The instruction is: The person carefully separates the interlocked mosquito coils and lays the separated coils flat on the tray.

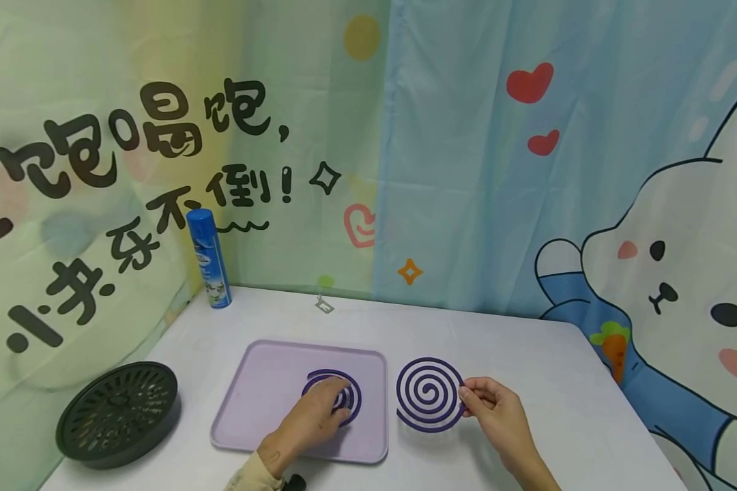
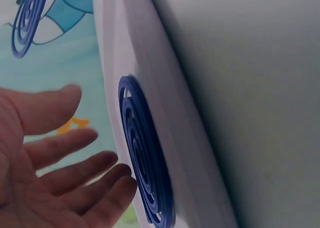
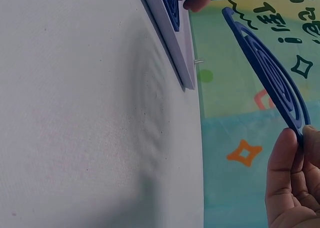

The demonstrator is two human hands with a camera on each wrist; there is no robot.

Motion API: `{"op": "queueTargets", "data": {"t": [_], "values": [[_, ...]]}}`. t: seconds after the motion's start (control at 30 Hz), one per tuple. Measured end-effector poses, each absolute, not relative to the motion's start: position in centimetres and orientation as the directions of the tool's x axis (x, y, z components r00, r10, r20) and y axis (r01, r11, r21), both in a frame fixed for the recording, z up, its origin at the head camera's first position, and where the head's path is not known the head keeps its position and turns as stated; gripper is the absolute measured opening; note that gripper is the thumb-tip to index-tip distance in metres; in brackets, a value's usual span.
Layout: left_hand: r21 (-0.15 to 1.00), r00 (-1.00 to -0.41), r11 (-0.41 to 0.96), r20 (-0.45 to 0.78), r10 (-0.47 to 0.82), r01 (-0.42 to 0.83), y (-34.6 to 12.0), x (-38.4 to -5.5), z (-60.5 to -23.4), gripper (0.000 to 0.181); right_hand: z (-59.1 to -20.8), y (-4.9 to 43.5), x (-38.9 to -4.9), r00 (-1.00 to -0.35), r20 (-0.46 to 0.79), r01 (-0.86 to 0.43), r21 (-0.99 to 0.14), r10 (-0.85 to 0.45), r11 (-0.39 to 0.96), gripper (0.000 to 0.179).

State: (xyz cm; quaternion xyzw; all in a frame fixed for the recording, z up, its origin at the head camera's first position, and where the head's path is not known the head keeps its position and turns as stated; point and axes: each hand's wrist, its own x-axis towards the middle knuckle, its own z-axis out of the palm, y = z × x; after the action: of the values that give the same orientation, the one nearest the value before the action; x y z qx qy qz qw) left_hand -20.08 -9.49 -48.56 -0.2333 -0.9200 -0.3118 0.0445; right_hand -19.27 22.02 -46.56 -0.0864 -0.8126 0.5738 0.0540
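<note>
The person's left hand [image 1: 315, 412] is over a pale purple tray [image 1: 258, 395] that sits on a white table [image 1: 577, 382]. Under that hand, a dark purple spiral [image 1: 359, 395] lies flat on the tray, toward its right side. The left fingers are loose and a bit spread, and the thumb is well apart from them. The fingertips come very close to the spiral, but it is hard to tell if they touch it, since the hand hides part of it.

The person's right hand [image 1: 497, 416] pinches the edge of a second spiral [image 1: 428, 391] between thumb and fingers. This one is up above the table, just to the right of the tray, and its shadow falls on the white top.

A round black box [image 1: 119, 416] with slots in its top sits on the left side of the table. A blue spray can [image 1: 209, 262] stands at the back left corner. Behind it all hangs a curtain [image 1: 454, 170] with hearts and a big white animal [image 1: 688, 293] on it.
</note>
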Motion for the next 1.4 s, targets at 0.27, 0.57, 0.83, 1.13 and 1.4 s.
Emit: {"op": "queueTargets", "data": {"t": [0.27,0.57,0.83,1.13,1.4], "values": [[0.429,-0.859,0.752,0.135,0.494,0.5,-9.5,-19.8,-48.6,0.04,-46.6,21.5,-19.5,-0.982,-0.03,0.091,-0.941,0.187,0.326,0.02],[0.42,-0.864,0.762,0.129,0.487,0.492,-10.3,-20.0,-48.9,0.041,-46.9,20.7,-20.1,-0.984,-0.037,0.091,-0.945,0.173,0.315,0.022],[0.452,-0.874,0.757,0.127,0.469,0.472,-11.3,-20.2,-49.1,0.044,-47.1,19.9,-20.1,-0.984,-0.053,0.104,-0.947,0.169,0.305,0.02],[0.504,-0.888,0.739,0.153,0.433,0.447,-12.5,-20.3,-49.1,0.043,-47.3,19.4,-20.2,-0.988,-0.032,0.075,-0.954,0.15,0.291,0.018],[0.55,-0.903,0.728,0.134,0.408,0.41,-13.6,-20.4,-48.9,0.044,-47.5,18.9,-20.5,-0.989,-0.034,0.074,-0.957,0.145,0.281,0.018]]}}
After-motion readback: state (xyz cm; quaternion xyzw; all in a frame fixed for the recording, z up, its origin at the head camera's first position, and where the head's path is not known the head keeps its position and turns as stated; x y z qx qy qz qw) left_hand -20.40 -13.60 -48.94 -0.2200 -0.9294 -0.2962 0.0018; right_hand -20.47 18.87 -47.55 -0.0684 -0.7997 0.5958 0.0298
